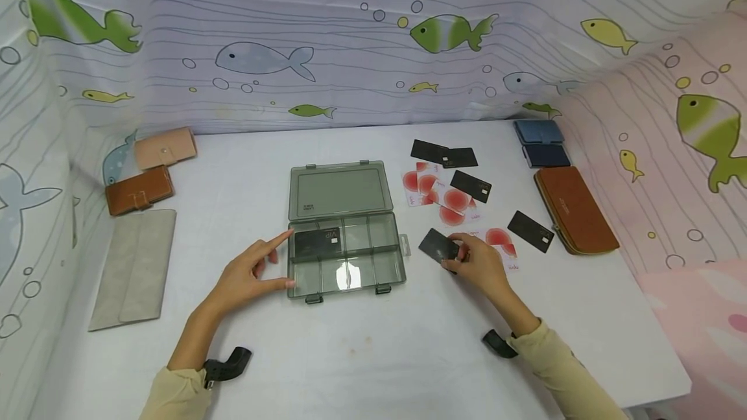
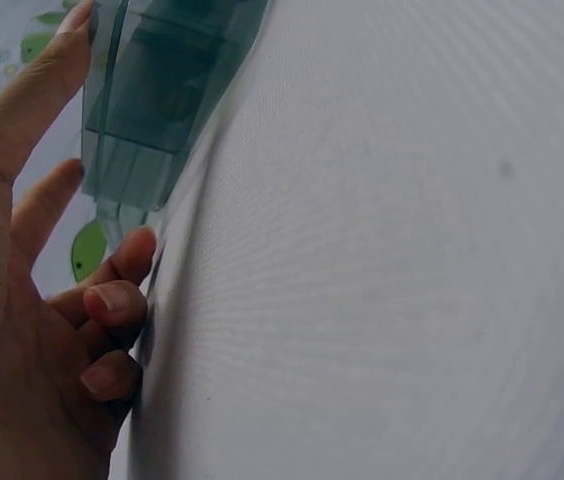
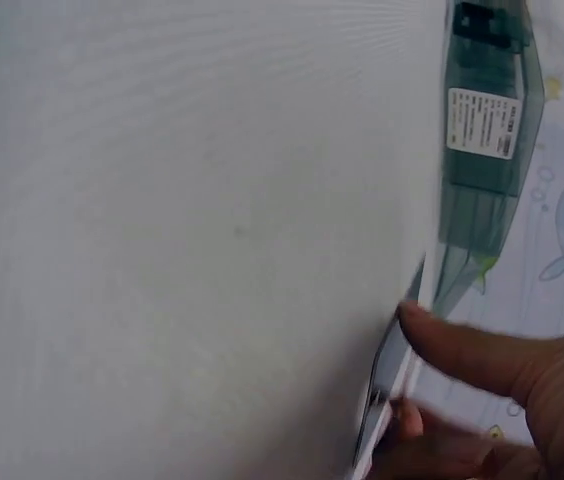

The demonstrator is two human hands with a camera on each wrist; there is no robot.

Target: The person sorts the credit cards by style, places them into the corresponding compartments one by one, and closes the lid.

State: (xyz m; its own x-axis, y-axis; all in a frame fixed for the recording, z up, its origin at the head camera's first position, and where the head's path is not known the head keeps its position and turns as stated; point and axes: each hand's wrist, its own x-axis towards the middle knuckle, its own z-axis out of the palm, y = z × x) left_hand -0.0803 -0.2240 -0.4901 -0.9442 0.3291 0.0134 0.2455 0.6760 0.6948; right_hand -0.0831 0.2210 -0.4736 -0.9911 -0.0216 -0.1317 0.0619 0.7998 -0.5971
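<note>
A grey-green clear plastic divider box (image 1: pixel 373 274) lies with its lid (image 1: pixel 341 193) folded back. A black VIP card (image 1: pixel 315 242) lies in its upper left part. My left hand (image 1: pixel 248 277) touches the box's left side, thumb and index finger spread along the edge; in the left wrist view the other fingers (image 2: pixel 117 300) are bent near the tablecloth. To the right of the box, my right hand (image 1: pixel 478 261) pinches a black card (image 1: pixel 438 246) between thumb and fingers. In the right wrist view this card (image 3: pixel 390 365) is tilted close over the white cloth.
Red-and-white cards (image 1: pixel 455 199) and several black cards (image 1: pixel 471 186) lie at the right. Further right are a brown zip wallet (image 1: pixel 574 209) and blue wallets (image 1: pixel 538 131). On the left lie a pink wallet (image 1: pixel 166 148), a brown wallet (image 1: pixel 140 190) and a grey folder (image 1: pixel 133 268).
</note>
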